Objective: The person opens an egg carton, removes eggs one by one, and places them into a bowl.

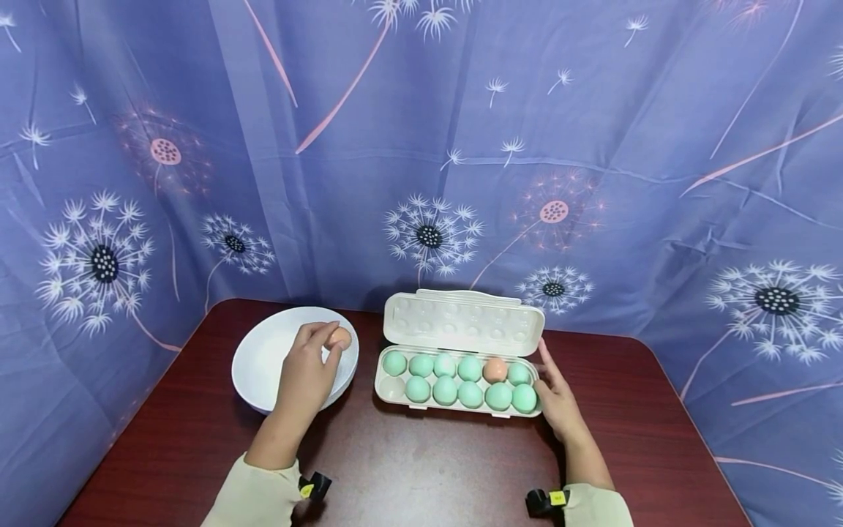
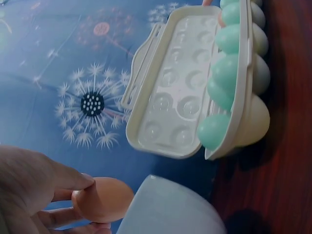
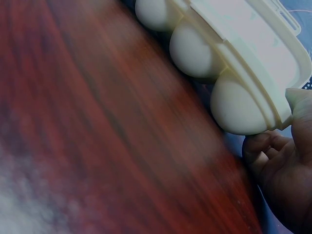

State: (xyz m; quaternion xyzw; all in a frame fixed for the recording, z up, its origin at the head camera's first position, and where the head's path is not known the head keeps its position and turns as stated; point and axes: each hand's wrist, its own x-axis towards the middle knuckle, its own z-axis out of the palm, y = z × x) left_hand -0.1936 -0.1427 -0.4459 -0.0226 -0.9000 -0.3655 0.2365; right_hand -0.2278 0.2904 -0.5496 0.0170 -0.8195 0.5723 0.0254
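Between the thumb and fingers of my left hand is a brown egg, pinched above the right side of a white bowl. In the left wrist view the egg overlaps the bowl's rim. A cream egg carton lies with its lid raised to the right of the bowl. Green eggs fill most of its cups, along with one brown egg; the front-left cup has none. My right hand grips the carton's right end, thumb on the rim, fingers curled beneath.
Everything stands on a dark red wooden table. A blue curtain with dandelion prints hangs right behind the table, and the raised lid stands close to it. Black wrist cameras sit at both sleeves.
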